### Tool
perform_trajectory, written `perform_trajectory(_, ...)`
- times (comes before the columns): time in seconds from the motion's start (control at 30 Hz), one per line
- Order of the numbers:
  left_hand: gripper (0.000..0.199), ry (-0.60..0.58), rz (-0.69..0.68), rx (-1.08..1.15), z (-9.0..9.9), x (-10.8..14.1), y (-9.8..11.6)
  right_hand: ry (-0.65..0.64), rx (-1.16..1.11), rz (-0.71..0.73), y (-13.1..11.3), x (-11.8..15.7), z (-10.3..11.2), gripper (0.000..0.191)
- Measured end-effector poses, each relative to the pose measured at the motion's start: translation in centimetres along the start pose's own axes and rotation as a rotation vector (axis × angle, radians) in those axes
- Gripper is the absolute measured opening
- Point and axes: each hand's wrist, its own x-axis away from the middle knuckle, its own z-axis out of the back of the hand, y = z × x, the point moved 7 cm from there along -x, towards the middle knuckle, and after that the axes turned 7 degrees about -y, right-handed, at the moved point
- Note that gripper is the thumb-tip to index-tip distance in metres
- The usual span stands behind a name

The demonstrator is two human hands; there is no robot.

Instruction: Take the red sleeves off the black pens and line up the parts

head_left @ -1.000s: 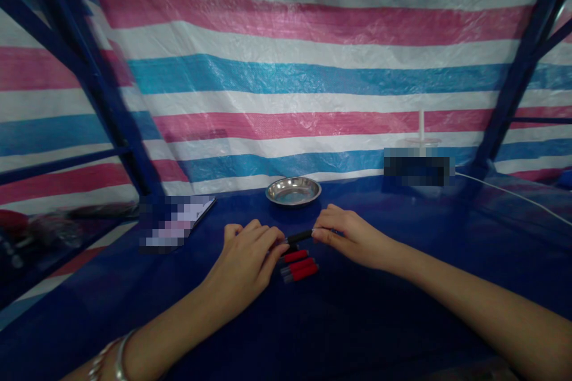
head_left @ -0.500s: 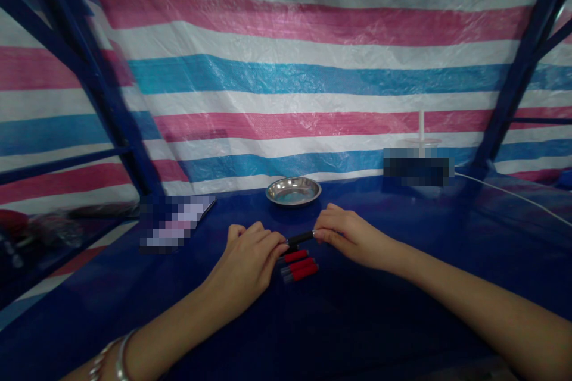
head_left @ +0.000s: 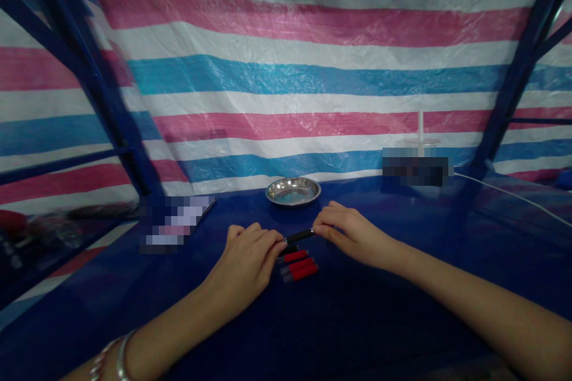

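A black pen with a shiny metal band lies almost level between my hands. My left hand pinches its left end, and my right hand holds its right end in the fingertips. Just below the pen, three red-and-dark pens lie side by side on the blue table cover, close to my left thumb. The end of the top one is partly hidden by the black pen and my left fingers.
A shallow steel dish stands beyond my hands. At the back right are a clear cup with a white straw, a pixelated object and a white cable. Another pixelated object lies back left. Blue frame posts and a striped tarp surround the table.
Both hands have shifted only slightly, and the black pen stays held between them. The three red-and-dark pens have not moved.
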Motion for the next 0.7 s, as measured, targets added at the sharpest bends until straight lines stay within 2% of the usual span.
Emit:
perform_trajectory(0.37, 0.020, 0.005, -0.008, 0.023, -0.03, -0.06, -0.04, 0.078, -0.052, -0.036, -0.10, 0.34, 0.71, 0.009)
perform_trajectory(0.57, 0.020, 0.037, -0.015, 0.028, 0.03, -0.10, -0.10, 0.125, -0.177, -0.057, 0.39, 0.38, 0.77, 0.009)
perform_trajectory(0.7, 0.022, 0.046, -0.029, 0.031, -0.01, -0.10, -0.05, 0.113, -0.244, -0.090, 0.47, 0.38, 0.65, 0.010)
